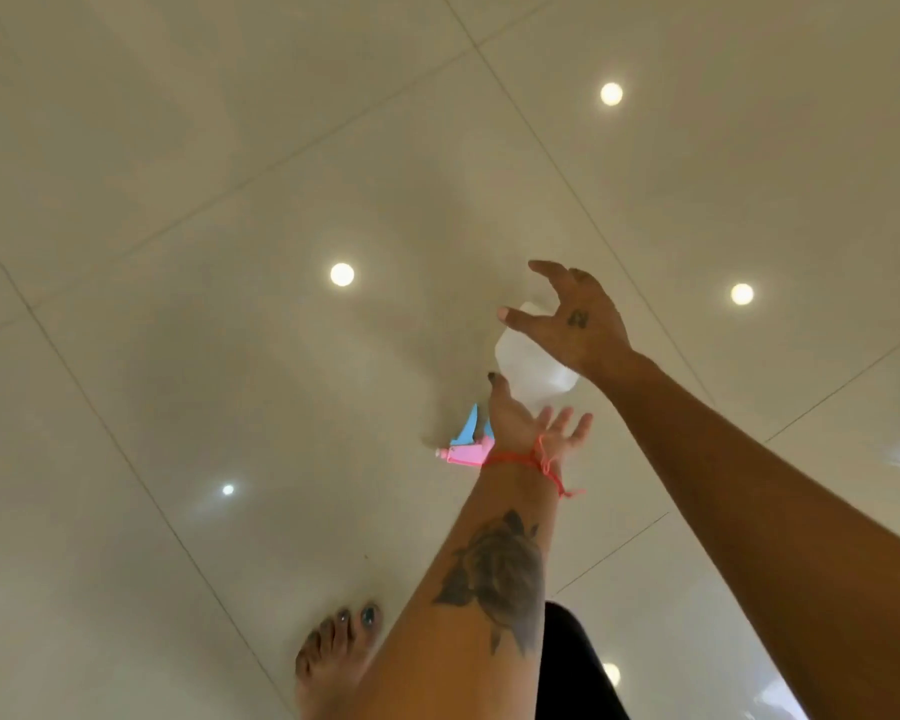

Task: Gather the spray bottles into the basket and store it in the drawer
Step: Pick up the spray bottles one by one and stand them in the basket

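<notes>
- Translucent white spray bottle (536, 363), one, pink-blue trigger head, low over glossy tiled floor (178, 200) between two hands.
- Left hand (528, 423) open, fingers spread, beside neck; contact unclear.
- Right hand (575, 322) clawed open over body; grip unclear.
- One bare foot (333, 652), cut off at bottom edge.

Spray bottle (533, 363): translucent white body, pink spray head with blue trigger, lying on its side on the glossy tiled floor, head toward the viewer.

Glossy cream floor tiles (230, 148) reflect round ceiling lights (342, 274); a bare foot (333, 657) stands below.
</notes>
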